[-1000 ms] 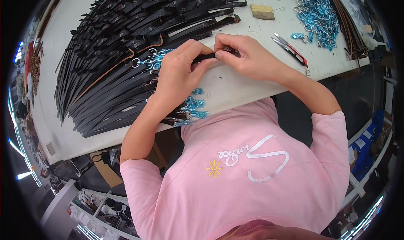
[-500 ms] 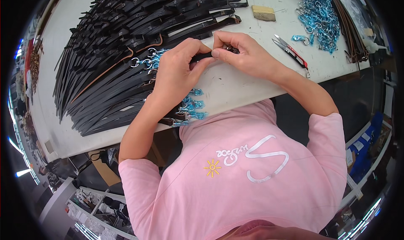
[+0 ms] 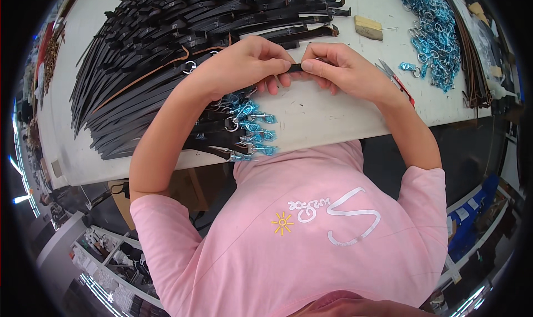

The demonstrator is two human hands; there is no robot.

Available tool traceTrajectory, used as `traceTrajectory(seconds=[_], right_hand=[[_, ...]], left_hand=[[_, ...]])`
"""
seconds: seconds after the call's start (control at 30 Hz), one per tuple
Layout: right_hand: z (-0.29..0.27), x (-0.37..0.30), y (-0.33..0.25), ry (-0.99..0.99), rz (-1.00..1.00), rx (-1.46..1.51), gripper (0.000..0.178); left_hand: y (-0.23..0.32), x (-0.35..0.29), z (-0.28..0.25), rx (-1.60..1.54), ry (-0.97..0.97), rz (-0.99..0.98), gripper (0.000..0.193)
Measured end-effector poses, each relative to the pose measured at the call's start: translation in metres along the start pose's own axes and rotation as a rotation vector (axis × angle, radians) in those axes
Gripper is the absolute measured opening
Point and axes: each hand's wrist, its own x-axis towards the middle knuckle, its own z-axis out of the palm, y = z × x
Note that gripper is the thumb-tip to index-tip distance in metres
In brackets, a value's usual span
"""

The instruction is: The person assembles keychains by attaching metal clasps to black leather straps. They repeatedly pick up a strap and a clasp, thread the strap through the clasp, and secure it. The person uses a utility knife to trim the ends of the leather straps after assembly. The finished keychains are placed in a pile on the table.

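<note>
Between my two hands a short stretch of black leather strap shows, held in front of the strap pile. My left hand pinches it between thumb and forefinger, its other fingers curled below. On the other side my right hand pinches the strap with thumb against fingers. My palms hide the rest of it. Under my left forearm lie finished-looking black straps with metal snap hooks wrapped in blue plastic. Beyond my hands, many black straps lie in overlapping rows, with one thin brown strip across them.
Red-handled thread snips lie to the right of my right hand. A heap of blue-wrapped hooks and rings is at the far right, beside a bundle of brown straps. A yellowish block sits on the white table.
My hands have drawn slightly apart, exposing the strap between them, and my left hand's lower fingers have dropped into view. The whole view has shifted a little, sliding the table items rightward.
</note>
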Motion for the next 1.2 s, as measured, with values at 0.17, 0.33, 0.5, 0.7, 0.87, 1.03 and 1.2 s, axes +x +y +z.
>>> traceTrajectory(seconds=[0.17, 0.33, 0.5, 0.7, 0.87, 1.03, 1.2], right_hand=[[-0.0003, 0.0001, -0.0011, 0.008, -0.005, -0.016, 0.026], [0.0018, 0.0002, -0.0003, 0.026, 0.002, -0.024, 0.026], [0.0009, 0.0011, 0.0016, 0.025, -0.017, -0.026, 0.026], [0.0010, 0.0014, 0.0024, 0.021, -0.023, -0.003, 0.027], [0.0014, 0.0008, 0.0004, 0.029, -0.022, -0.011, 0.027], [-0.0004, 0.0029, 0.0027, 0.011, -0.021, -0.008, 0.026], [0.0010, 0.0024, 0.0020, 0.024, -0.026, 0.003, 0.027]], left_hand=[[-0.0045, 0.0080, -0.0033, -0.074, -0.045, -0.029, 0.024], [-0.0073, 0.0116, -0.0024, -0.058, -0.012, -0.008, 0.023], [-0.0064, 0.0092, 0.0001, -0.054, 0.014, -0.015, 0.019], [-0.0070, 0.0097, 0.0010, -0.064, 0.029, -0.019, 0.019], [-0.0068, 0.0085, 0.0017, -0.043, 0.017, -0.006, 0.020], [-0.0049, 0.0082, 0.0030, -0.063, 0.028, -0.009, 0.020], [-0.0055, 0.0079, 0.0036, -0.054, 0.040, -0.019, 0.019]])
